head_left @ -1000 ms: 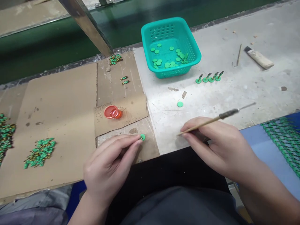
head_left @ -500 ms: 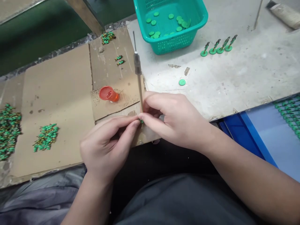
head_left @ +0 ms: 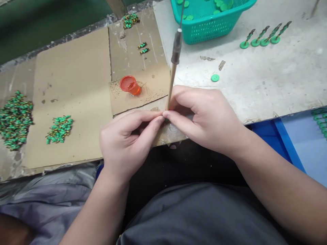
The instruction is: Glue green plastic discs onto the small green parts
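Observation:
My left hand (head_left: 130, 139) is closed in a pinch near the table's front edge. A small green piece is at its fingertips, mostly covered by fingers. My right hand (head_left: 209, 115), also closed, meets the left at the fingertips. It grips a wooden stick (head_left: 171, 85) with a dark plastic collar and a thin needle pointing up. Left of the stick stands a small red cup (head_left: 128, 82) on cardboard. Beyond my right hand lies a loose green disc (head_left: 215, 78) with small holes.
Several small figures stand on green discs (head_left: 255, 42) at right. Behind is a teal basket (head_left: 212, 30) with more discs. Piles of green-and-yellow figures (head_left: 16, 120) lie left, a smaller heap (head_left: 60, 129) on cardboard (head_left: 76, 85). Blue bins (head_left: 288, 139) sit below the table edge.
The view has shifted, so the table things appear further right or higher. The needle-tipped stick leans more to the right. Both hands remain together at the fingertips; the green piece shows less.

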Demonstrator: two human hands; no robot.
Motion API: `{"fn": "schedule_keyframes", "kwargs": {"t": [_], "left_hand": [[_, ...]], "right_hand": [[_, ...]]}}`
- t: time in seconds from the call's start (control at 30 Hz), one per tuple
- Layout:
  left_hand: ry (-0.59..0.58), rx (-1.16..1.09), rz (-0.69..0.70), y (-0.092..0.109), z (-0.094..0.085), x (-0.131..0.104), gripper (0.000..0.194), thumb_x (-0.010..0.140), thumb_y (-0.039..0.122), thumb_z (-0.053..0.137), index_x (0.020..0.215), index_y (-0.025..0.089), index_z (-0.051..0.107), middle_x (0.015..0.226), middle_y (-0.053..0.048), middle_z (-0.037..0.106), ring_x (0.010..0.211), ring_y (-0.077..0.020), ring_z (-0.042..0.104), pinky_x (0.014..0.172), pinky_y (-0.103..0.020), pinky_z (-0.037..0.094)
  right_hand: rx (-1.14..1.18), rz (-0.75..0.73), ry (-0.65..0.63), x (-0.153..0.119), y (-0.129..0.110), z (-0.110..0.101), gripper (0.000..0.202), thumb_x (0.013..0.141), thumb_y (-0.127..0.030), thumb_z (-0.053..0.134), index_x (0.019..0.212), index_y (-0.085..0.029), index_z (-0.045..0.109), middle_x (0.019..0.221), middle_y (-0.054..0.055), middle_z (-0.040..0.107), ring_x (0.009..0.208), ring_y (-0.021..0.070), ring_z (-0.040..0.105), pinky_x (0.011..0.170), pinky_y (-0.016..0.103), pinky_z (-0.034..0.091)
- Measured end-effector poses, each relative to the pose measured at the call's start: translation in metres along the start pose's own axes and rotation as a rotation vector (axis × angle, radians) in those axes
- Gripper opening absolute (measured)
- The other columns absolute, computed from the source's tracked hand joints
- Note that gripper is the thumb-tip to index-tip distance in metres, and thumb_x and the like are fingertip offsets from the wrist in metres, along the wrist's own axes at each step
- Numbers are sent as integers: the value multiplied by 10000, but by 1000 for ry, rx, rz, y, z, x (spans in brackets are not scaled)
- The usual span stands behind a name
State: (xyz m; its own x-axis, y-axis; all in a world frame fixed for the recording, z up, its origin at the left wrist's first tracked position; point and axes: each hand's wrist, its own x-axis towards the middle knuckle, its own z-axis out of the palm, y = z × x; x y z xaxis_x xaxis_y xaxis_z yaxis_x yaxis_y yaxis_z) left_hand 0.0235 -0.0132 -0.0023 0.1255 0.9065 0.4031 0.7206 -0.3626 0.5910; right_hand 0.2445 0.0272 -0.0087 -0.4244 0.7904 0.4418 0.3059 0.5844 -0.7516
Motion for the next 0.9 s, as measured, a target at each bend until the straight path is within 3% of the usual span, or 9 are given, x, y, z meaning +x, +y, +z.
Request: {"fn": "schedule_keyframes", "kwargs": {"t": [0.23, 0.73, 0.9], "left_hand": [[-9, -3, -8, 1, 0, 0, 89, 1082, 308, 848, 1092, 360, 920, 1062, 63, 918, 964, -194, 874, 863, -342, 708], [-28, 2, -28, 1, -2, -1, 99, 1096, 312, 832, 1083, 377, 906, 1065, 76, 913, 985, -211, 876, 835, -398, 722], [-38, 11, -35, 0, -2, -1, 105, 1103, 339, 822, 1085, 397, 908, 1073, 86, 912, 994, -204, 877, 860, -389, 729]], "right_hand": [[-26, -53, 7, -2, 1, 0, 205, 1137, -147, 674, 941, -210, 683, 1002, 18, 796, 864, 173, 743, 799, 293, 557], [-98, -4, 9, -2, -4, 0, 224, 1128, -223, 704, 904, -215, 703, 920, 8, 768, 800, 180, 694, 741, 313, 492], [-120, -38, -3, -2, -5, 0, 197, 1127, -176, 704, 931, -178, 728, 877, 4, 739, 813, 165, 693, 748, 290, 486]]}}
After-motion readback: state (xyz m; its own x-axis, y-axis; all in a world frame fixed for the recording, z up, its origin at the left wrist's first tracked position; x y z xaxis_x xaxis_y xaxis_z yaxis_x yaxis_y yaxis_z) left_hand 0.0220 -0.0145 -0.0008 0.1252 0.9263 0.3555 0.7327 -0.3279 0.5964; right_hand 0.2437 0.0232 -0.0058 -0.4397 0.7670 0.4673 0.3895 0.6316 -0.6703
